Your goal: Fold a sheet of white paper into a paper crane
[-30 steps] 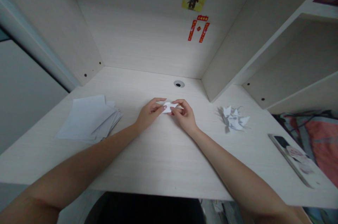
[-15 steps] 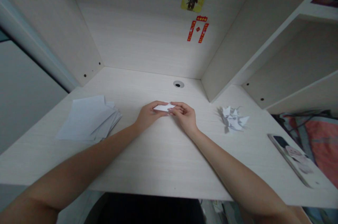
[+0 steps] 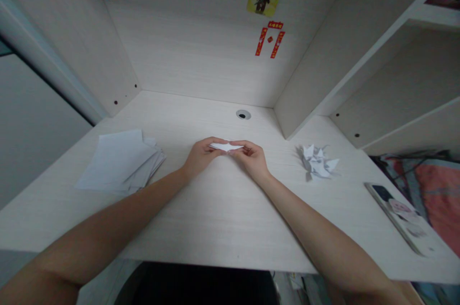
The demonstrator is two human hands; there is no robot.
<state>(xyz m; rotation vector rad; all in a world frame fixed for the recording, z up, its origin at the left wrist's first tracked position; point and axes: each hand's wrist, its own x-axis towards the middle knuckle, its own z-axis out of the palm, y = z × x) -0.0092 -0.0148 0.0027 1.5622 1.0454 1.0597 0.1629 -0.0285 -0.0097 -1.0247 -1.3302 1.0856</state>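
Note:
A small piece of folded white paper (image 3: pixel 227 146) is pinched between my two hands above the middle of the desk. My left hand (image 3: pixel 204 155) grips its left part, thumb on the near edge and fingers along the far edge. From the other side, my right hand (image 3: pixel 253 157) holds the right part in the same kind of pinch. The paper looks narrow and pointed towards its ends; its exact folds are too small to make out.
A stack of white paper sheets (image 3: pixel 118 161) lies left on the desk (image 3: pixel 215 228). Several folded paper figures (image 3: pixel 318 161) sit in a cluster at right. Beyond them lies a phone (image 3: pixel 395 218) near the edge. A round cable hole (image 3: pixel 243 114) is at the back, near a side panel (image 3: pixel 305 79).
My right fingers have shifted from the paper's near middle to a pinch on its right part. The paper now looks narrower, with both ends pointed. Other things stay where they were.

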